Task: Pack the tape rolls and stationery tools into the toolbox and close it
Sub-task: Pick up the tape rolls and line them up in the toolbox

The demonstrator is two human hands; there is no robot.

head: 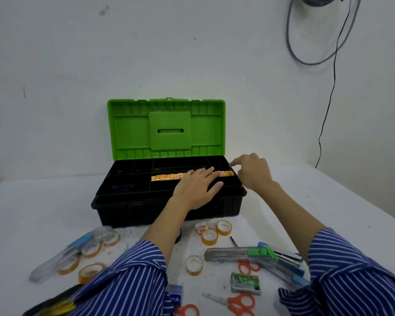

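Observation:
A black toolbox (146,208) stands open at the table's middle, its green lid (169,126) upright. A row of orange tape rolls (167,177) fills one long slot of the black tray. My left hand (196,188) lies flat with straight fingers on the right part of that row. My right hand (252,172) hovers at the tray's right end, index finger touching the rim, other fingers loosely curled. Loose tape rolls lie in front: three (211,231) near the box, one (194,264) closer, several (89,254) at the left.
A utility knife (235,254) with a green slider, orange scissors (240,303), a green staple box (245,282) and pens (285,267) lie front right. Clear pen cases (62,256) lie front left. Cables (328,87) hang on the wall at right.

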